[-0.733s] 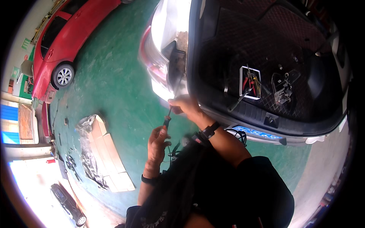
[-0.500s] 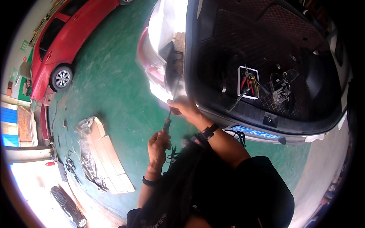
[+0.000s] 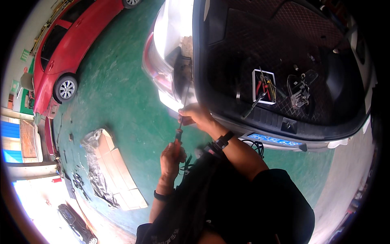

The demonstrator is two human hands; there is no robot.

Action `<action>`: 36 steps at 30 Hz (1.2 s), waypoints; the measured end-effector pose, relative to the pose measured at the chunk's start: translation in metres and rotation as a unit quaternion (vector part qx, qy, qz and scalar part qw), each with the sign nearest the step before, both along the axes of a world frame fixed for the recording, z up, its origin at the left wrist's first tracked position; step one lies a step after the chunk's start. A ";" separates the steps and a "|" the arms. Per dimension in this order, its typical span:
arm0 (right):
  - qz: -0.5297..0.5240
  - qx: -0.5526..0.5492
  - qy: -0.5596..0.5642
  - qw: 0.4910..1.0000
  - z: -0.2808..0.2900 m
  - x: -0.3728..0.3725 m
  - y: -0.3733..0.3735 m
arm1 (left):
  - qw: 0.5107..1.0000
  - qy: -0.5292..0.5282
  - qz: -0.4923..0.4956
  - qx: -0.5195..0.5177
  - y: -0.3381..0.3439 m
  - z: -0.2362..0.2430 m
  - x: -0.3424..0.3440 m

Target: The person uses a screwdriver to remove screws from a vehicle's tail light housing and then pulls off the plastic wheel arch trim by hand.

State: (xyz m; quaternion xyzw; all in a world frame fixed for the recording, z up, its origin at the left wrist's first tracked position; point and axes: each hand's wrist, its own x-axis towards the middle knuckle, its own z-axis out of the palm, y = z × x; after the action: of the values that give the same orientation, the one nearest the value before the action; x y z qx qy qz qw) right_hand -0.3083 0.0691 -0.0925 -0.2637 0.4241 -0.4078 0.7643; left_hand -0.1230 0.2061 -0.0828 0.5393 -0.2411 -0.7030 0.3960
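Down goes the left hand point(image 3: 172, 159), lower on the screwdriver point(image 3: 178, 136) now, more red showing, the handle standing straighter!

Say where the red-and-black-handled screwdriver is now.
Just left of centre in the head view, the screwdriver has its handle in the left hand and its shaft at the right hand, below the red-and-clear tail light.

Butt of the screwdriver point(image 3: 178, 135) hidden in left hand point(image 3: 171, 161)

red-and-dark screwdriver point(image 3: 178, 135), slim straight shaft foremost, handle in the left hand's fingers point(image 3: 167, 152)
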 end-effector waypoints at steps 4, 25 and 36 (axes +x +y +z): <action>0.000 -0.009 0.054 0.999 -0.004 0.000 -0.001 | 0.991 0.092 0.025 0.090 -0.012 0.006 -0.005; 0.050 0.004 0.054 0.997 0.003 -0.005 -0.007 | 0.995 -0.093 0.035 -0.015 -0.008 0.010 -0.012; 0.032 0.005 -0.061 0.998 -0.008 -0.009 -0.012 | 0.994 0.064 0.038 0.080 -0.016 0.016 -0.004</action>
State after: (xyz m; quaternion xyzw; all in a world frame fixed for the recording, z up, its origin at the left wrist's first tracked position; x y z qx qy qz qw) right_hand -0.3178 0.0575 -0.1003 -0.2478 0.3703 -0.3959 0.8029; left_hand -0.1267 0.1904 -0.0666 0.5324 -0.1373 -0.7374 0.3924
